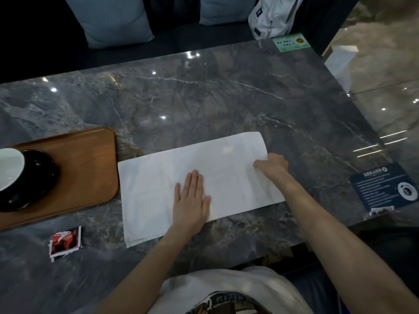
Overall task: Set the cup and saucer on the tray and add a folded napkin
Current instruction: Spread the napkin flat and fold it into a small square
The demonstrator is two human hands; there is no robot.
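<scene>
A white napkin [181, 175] lies spread as a long rectangle on the grey marble table [204, 98]. My left hand [191, 202] rests flat on its near middle, fingers together, pressing it down. My right hand [272, 165] pinches the napkin's right edge, which is lifted and curling over. At the left, a wooden tray [86, 168] holds a black saucer [38, 177] with a white cup [10, 166] on it, the cup cut off by the frame's edge.
A small red and white packet [65, 242] lies near the front left. A dark blue card [385, 186] sits at the table's right edge, a green card [291, 43] at the far right corner. Cushions [113, 19] and a white bag [272, 14] lie beyond.
</scene>
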